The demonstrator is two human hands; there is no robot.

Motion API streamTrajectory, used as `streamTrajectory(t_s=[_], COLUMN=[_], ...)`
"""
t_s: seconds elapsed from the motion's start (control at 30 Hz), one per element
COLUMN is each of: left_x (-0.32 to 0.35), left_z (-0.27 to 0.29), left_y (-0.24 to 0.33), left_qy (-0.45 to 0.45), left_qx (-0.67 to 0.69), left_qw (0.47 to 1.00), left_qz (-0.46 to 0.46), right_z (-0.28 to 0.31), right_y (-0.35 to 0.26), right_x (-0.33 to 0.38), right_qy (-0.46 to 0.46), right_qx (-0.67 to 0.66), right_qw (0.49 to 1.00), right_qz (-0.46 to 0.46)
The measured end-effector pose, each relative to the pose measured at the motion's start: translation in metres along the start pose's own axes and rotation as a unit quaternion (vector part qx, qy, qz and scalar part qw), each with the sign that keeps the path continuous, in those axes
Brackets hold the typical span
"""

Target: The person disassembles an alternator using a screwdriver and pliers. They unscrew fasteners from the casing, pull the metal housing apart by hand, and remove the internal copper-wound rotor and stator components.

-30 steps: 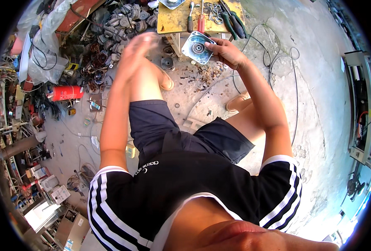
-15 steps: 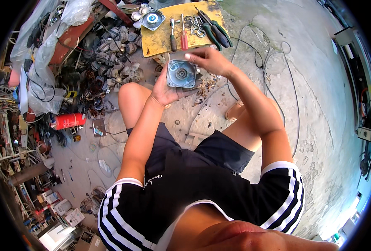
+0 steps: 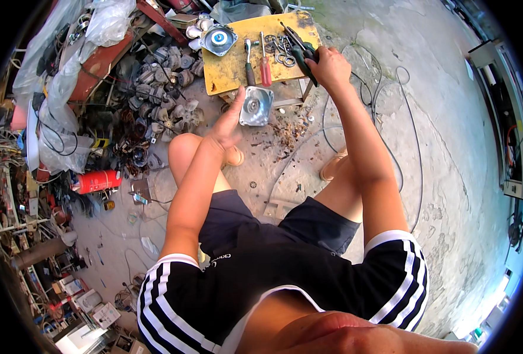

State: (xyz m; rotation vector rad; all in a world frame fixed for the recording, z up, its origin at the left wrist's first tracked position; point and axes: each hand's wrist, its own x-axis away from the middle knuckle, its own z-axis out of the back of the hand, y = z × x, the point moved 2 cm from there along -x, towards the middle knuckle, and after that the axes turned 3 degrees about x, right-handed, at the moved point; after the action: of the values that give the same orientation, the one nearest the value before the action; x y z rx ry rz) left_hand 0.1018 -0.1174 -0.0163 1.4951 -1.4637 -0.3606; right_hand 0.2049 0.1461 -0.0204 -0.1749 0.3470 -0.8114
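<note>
My left hand holds a square grey metal motor end cover by its left side, in front of the low yellow table. The cover has a round recess with a hub in its middle, and it is slightly blurred. At the table's right edge, my right hand is closed round the handles of dark-handled pliers. Green-handled pliers lie right beside them, partly hidden. A red-handled screwdriver and a dark-handled ratchet rest on the tabletop.
Another motor end cover with a blue-and-white centre sits at the table's far left. Ring-shaped metal parts lie beside the tools. A heap of motor parts fills the left, near a red cylinder. Cables cross the floor at right.
My right hand has moved from beside the end cover, away and right, onto the pliers. My left hand still holds the cover, now tilted differently.
</note>
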Motion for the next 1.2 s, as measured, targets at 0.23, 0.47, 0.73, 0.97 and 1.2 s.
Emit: streamTrajectory(t_s=[0.23,0.47,0.73,0.97,1.2], left_x=[-0.027,-0.104,-0.129,-0.119,-0.111], left_z=[-0.039,-0.017,0.023,0.027,0.025], left_y=[0.036,0.110,0.125,0.151,0.155], left_qy=[-0.056,0.016,-0.150,-0.148,-0.091], left_qx=[-0.753,-0.147,0.341,0.336,0.257], left_qw=[0.622,0.946,0.924,0.916,0.937], left_qz=[-0.207,-0.288,-0.089,-0.160,-0.220], right_z=[-0.007,0.004,0.043,0.078,0.097], right_y=[-0.007,0.004,-0.029,-0.051,-0.060], right_x=[-0.004,-0.014,-0.028,-0.020,-0.017], right_qy=[0.032,0.050,-0.079,-0.126,-0.112], right_qx=[0.052,-0.161,-0.590,-0.480,-0.439], right_qw=[0.998,0.983,0.797,0.868,0.887], right_qz=[0.003,-0.079,-0.105,0.019,0.093])
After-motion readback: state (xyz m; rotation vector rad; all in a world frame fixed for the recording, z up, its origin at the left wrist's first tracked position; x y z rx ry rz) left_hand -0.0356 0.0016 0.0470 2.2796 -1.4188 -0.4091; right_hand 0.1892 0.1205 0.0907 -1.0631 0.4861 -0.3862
